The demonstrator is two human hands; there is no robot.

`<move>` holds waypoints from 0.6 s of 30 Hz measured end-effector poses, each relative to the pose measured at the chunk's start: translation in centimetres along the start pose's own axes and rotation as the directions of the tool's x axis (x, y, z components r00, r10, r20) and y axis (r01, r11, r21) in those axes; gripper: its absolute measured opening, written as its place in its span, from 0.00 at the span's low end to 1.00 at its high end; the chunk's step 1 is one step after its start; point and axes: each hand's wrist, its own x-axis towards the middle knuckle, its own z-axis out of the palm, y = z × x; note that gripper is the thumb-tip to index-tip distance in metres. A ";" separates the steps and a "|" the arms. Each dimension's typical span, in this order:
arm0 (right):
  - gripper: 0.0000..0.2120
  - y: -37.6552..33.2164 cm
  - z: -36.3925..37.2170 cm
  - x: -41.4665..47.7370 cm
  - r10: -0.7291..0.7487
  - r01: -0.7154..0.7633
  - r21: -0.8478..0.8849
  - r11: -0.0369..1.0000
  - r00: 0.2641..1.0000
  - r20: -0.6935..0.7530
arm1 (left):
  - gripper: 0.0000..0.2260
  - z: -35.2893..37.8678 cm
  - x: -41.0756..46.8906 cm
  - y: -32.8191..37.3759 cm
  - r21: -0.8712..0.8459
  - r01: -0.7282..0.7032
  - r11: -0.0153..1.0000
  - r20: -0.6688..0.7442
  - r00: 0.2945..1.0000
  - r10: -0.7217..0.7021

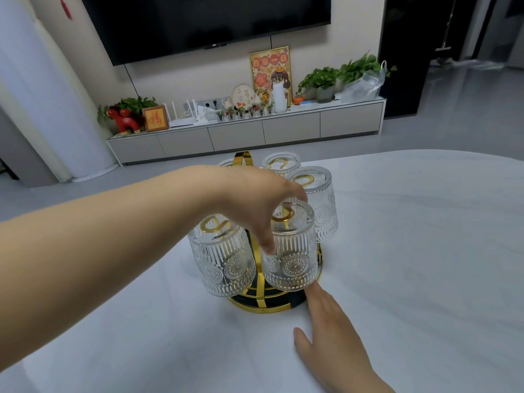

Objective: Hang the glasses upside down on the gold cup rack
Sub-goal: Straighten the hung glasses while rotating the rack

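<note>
Clearly, your left hand (pixel 249 199) reached over the gold cup rack (pixel 256 300), which stood on the white tabletop (pixel 411 251) in front of you. Its fingers (pixel 268 245) were spread loosely and pointed down, the tips touching the side of the front glass (pixel 292 251) on the rack; the hand draped over that glass rather than closing around it. This glass hung upside down on a gold prong, its ribbed wall and flower pattern facing you. Just to the left of it on the rack, a second glass (pixel 221 259) hung the same way, tilted slightly outward. Behind the front glass, on the rack's right side, a third glass (pixel 319 202) hung inverted, and a fourth glass (pixel 280 163) sat at the far side beside the rack's gold handle (pixel 243 157). A fifth glass (pixel 226 163) was barely visible behind your wrist (too hidden to describe). Your right hand (pixel 331 338) lay flat and open on the tabletop just in front of the rack, holding nothing, with its index fingertip against the rack's round base at the near right edge.
</note>
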 end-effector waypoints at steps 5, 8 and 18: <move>0.36 0.1 0.0 -0.1 -0.011 0.011 -0.008 1.000 1.000 -0.007 | 0.41 0.1 -0.2 -0.1 -0.015 -0.015 1.000 -0.002 1.000 0.015; 0.37 0.1 0.1 -0.1 -0.018 0.018 -0.017 1.000 1.000 -0.005 | 0.43 0.2 -0.2 -0.2 -0.012 -0.023 1.000 -0.014 1.000 0.023; 0.34 -0.1 0.3 -0.3 -0.008 0.009 -0.082 0.997 1.000 0.004 | 0.32 0.9 -3.5 -1.0 -0.153 -0.113 0.982 -0.382 0.923 0.046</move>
